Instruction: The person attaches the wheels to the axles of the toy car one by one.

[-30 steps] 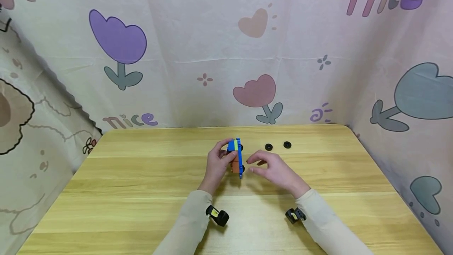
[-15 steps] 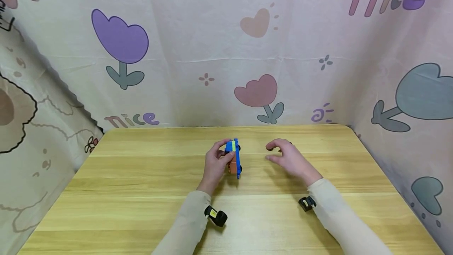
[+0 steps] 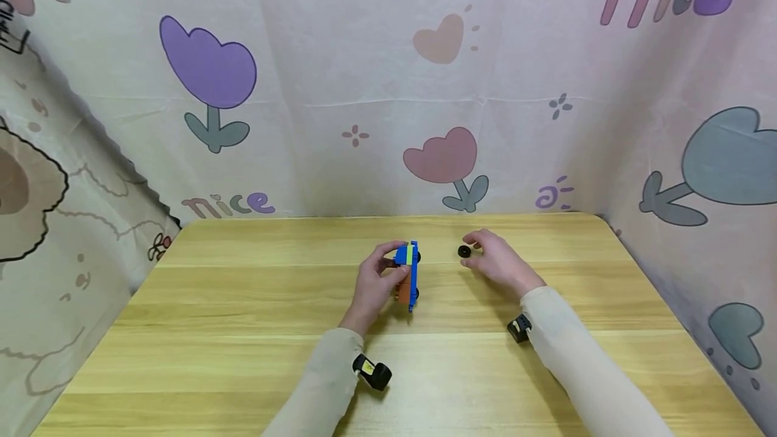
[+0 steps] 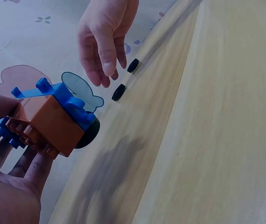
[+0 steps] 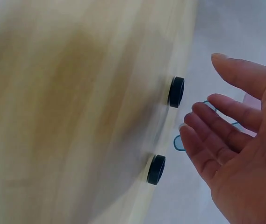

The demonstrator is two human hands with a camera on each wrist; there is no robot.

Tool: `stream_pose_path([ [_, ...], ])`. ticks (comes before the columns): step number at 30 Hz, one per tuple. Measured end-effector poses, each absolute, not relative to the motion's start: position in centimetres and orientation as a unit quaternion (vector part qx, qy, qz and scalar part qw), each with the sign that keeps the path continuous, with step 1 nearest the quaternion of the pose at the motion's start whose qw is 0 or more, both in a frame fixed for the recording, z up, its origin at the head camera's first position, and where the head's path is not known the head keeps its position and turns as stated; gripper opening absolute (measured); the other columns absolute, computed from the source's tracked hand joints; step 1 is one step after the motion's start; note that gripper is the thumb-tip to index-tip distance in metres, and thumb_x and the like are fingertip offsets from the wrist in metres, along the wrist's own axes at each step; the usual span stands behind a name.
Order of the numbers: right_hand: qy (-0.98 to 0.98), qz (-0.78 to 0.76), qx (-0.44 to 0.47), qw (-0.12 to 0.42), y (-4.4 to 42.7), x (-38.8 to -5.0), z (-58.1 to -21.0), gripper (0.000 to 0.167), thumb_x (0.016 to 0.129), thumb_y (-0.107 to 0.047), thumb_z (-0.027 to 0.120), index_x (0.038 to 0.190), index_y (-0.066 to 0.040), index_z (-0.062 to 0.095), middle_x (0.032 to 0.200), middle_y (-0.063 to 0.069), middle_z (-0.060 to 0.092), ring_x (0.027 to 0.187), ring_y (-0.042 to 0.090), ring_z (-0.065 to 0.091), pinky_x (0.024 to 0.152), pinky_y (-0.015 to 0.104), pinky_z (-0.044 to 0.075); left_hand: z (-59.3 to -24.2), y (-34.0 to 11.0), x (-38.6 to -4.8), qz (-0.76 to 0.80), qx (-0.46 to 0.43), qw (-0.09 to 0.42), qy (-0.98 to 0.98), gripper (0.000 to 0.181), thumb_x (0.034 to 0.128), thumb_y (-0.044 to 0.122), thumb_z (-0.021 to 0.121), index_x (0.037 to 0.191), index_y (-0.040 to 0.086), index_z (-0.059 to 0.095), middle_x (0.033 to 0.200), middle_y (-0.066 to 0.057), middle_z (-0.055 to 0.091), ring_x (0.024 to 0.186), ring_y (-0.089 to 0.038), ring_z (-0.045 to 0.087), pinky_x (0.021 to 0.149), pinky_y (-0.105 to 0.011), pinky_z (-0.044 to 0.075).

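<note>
Fingers [image 5: 233, 109] parted and gently bent, thumb standing wide of them, nothing in their hold: that's my right hand [image 3: 500, 258], hovering over the wooden tabletop [image 3: 243, 329]. At nine o'clock from my palm, by the head view, sits the near wheel [image 3: 464, 251], a loose black toy wheel seen right between index fingertip and thumb tip. Its twin, the far wheel [image 5: 156, 169], lies just apart from it, around half past six in the right wrist view; from the head, my own hand masks it.

Over at nine o'clock, my left hand [image 3: 373, 285] has the blue-and-orange brick-built toy car [image 4: 53, 122], fingers curled round it, thumb laid across. It's tipped on its side, blue chassis turned to three o'clock, fitted wheels [image 4: 93, 134] peeping out that way.

Now the craft of it: thumb and index ought to straddle the near wheel and pinch lightly across the rim, low down, so it can't skid off. Spare fingers want lifting, or they may knock the far one. Which face of that wheel is uppermost I can't fairly tell, dark and small as it is, so a pinch leaving both faces free seems wise. Left side, steady please: chassis best facing my right hand.
</note>
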State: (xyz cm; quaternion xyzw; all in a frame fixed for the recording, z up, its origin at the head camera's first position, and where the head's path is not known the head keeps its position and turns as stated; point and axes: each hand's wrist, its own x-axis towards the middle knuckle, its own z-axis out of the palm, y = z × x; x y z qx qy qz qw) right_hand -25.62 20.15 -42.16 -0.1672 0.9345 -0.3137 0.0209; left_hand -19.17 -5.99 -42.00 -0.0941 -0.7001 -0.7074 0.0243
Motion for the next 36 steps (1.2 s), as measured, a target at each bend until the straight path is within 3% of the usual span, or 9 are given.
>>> stream_pose_path([
  [8,0.949,-0.258,-0.18,0.032,19.9,-26.7,-42.0,0.047,0.085,-0.012,0.074,0.123,0.01,0.058,0.116,0.022,0.058,0.105,0.037,0.057,0.095,0.051,0.044,-44.3,-6.0,-20.3,-0.704,-0.084,0.026,-0.705,0.042,0.0912,0.001,0.066,0.129,0.017,0.062,0.126,-0.011,0.057,0.099,-0.029,0.055,0.074,-0.038,0.056],
  [18,0.952,-0.236,-0.184,0.064,19.8,-27.9,-42.0,0.042,0.084,-0.01,0.075,0.117,0.011,0.06,0.105,0.018,0.059,0.098,0.032,0.058,0.093,0.047,0.046,-44.3,-5.8,-20.2,-0.701,-0.088,0.019,-0.707,0.042,0.0921,0.003,0.067,0.131,0.016,0.06,0.129,-0.016,0.055,0.102,-0.031,0.054,0.075,-0.039,0.056],
  [36,0.956,-0.227,-0.174,0.065,19.2,-28.3,-42.7,0.022,0.084,-0.003,0.072,0.102,0.004,0.064,0.095,0.012,0.056,0.088,0.027,0.056,0.085,0.043,0.048,-44.9,-5.7,-20.2,-0.696,-0.09,0.02,-0.713,0.041,0.0909,0.002,0.068,0.129,0.018,0.062,0.132,-0.013,0.054,0.103,-0.032,0.057,0.078,-0.041,0.056],
])
